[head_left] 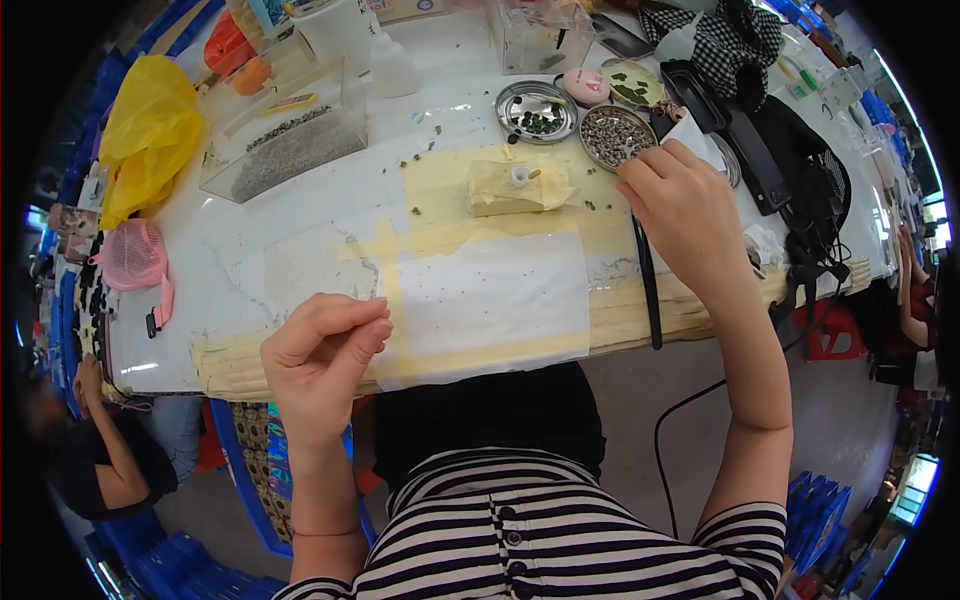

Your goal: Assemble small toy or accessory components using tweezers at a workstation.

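My right hand [682, 212] reaches over the table, its fingers bent together at the near edge of a round dish [607, 165] full of small greyish metal pieces. What its fingertips pinch, if anything, is hidden. Over the table's front edge hovers my left hand [322, 345], thumb and fingertips pressed together; anything between them is too small to make out. Between the hands, a white paper sheet [490, 300] with tiny dark specks lies taped down. Beyond it stands a tape-covered block [490, 195] with a small white ring-shaped piece [520, 177] on top.
A round metal dish [508, 122] holds dark green pieces, beside a pink egg-shaped object [586, 86]. A black stick-like tool [646, 285] lies below my right hand. At left are a clear box [290, 160] of grey granules, a yellow plastic bag [148, 130] and a pink mesh item [133, 255].
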`<state>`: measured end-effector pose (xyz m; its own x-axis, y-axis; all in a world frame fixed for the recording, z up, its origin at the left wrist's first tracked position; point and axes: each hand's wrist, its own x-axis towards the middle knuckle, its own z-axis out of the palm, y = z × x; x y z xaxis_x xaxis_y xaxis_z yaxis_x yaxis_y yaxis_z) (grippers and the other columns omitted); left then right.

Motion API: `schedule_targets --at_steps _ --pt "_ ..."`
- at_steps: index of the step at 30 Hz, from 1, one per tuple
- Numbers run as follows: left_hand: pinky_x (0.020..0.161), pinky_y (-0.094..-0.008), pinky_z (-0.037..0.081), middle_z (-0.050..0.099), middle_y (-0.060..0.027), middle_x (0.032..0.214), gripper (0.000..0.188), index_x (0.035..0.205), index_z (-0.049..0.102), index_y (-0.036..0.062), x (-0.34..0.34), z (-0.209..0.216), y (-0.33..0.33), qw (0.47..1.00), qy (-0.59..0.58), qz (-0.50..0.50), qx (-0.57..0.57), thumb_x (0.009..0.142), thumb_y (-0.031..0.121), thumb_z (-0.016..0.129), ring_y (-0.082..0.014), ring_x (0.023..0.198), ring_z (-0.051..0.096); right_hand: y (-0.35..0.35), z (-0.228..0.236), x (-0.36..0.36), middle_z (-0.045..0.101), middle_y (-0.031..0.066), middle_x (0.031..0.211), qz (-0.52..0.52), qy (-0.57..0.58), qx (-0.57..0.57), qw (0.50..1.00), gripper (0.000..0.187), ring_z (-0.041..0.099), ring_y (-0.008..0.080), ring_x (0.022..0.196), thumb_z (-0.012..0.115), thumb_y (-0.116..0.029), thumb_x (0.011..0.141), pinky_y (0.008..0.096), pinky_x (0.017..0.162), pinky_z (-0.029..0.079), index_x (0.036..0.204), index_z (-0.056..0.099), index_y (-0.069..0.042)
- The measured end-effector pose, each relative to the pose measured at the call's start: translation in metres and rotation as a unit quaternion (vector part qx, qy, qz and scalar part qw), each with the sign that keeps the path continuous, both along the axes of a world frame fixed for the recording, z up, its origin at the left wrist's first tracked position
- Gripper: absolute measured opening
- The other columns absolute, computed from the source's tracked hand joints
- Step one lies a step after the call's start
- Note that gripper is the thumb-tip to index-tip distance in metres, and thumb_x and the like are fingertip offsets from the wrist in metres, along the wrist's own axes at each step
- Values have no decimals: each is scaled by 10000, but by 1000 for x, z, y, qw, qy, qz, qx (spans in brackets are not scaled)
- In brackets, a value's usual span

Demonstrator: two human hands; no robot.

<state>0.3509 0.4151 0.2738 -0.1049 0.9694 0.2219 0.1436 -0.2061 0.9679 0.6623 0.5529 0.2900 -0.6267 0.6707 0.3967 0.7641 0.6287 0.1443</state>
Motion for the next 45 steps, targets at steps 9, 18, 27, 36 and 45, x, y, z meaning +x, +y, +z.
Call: schedule_targets --at_steps 9,18,27,36,45 --pt "671 -211 481 640 -66 880 160 1009 668 -38 22 -11 -4 988 -134 -2 -71 854 -74 659 -91 766 593 10 -13 -10 579 69 775 -25 -24 14 999 80 600 251 792 635 -46 761 367 678 511 791 562 -36" --pt "702 -230 511 635 -71 916 115 993 654 -40 17 -18 -7 983 -184 -11 -14 881 -52 634 -106 783 624 -22 22 -12 555 67 757 -11 0 41 999 84 592 220 764 608 -12 701 329 610 507 750 544 -37" --pt "681 -243 538 688 -115 912 99 1003 651 -44 25 -14 -11 975 -214 12 -50 908 -38 626 -124 745 645 -93 20 -16 460 45 727 59 22 -38 997 164 507 177 686 616 -43 647 290 563 447 804 570 -28" --pt "689 -242 552 687 -112 916 140 1028 664 -53 29 -16 -16 976 -202 0 -81 890 -59 637 -120 754 654 -101 -6 -38 456 32 710 135 30 -31 990 151 504 162 687 619 -67 605 265 566 433 745 576 -29" --pt "700 -240 553 676 -104 913 193 1046 677 -48 28 -14 -17 986 -155 4 -57 863 -94 636 -115 756 648 -96 1 -33 487 38 744 123 44 -62 990 203 524 173 707 626 -52 622 279 592 455 819 597 -13"
